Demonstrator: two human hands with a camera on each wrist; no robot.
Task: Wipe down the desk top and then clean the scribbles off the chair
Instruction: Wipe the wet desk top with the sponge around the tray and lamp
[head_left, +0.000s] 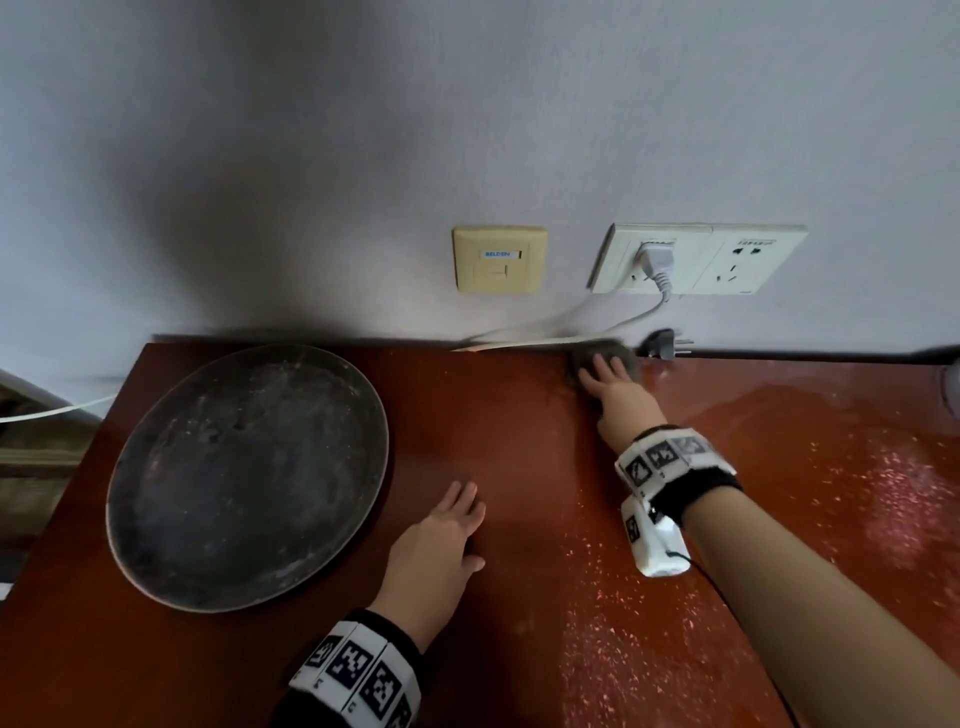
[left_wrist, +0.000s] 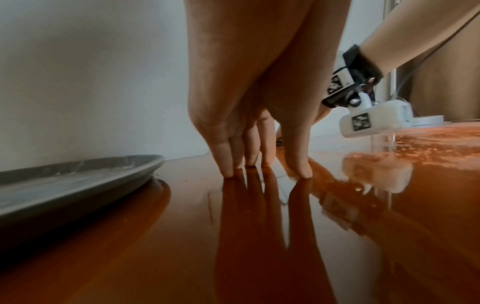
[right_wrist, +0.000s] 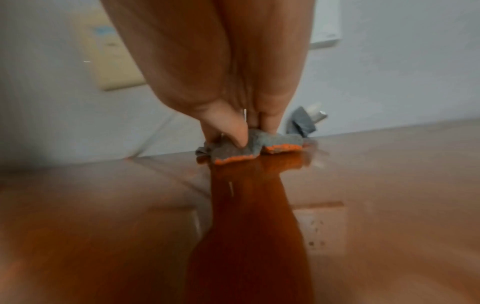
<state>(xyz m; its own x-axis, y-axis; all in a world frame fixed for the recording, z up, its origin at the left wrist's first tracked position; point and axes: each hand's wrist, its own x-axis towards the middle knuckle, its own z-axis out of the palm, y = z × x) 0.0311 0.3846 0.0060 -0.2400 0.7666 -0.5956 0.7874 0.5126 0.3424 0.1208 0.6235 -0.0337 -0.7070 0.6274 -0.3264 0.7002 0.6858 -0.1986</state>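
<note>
Here, on my head view, the far left holds a round, dark grey metal tray (head_left: 244, 478) lying flat on the glossy reddish-brown wooden desk top (head_left: 519, 452); a thin white cable (head_left: 52, 410) runs off past the desk's left edge. Just right of the tray, my left hand (head_left: 441, 545) lies palm-down on the wood with fingers straight and together, holding nothing; from the left wrist view I see the fingertips (left_wrist: 228, 170) touching the surface beside the tray's rim (left_wrist: 145, 164).

Moving right, a beige data wall plate (head_left: 500, 259) sits on the grey wall (head_left: 311, 130) above the desk's back edge. Next to it is a white double socket panel (head_left: 698, 258) with a white plug (head_left: 655, 260) in its left outlet, its cord dropping to the desk's rear edge.

Below that, my right hand (head_left: 618, 395) reaches to the back edge and presses a grey cloth with orange trim (right_wrist: 249, 147) onto the desk top. In the right wrist view the thumb and fingers bear down on top of the crumpled cloth; that view is blurred, so I cannot tell whether any fold is pinched. A loose black plug (head_left: 662, 344) lies just right of the cloth, against the wall. The desk's right part shows pale glittering speckles (head_left: 779, 493). The chair appears in none of my views.
</note>
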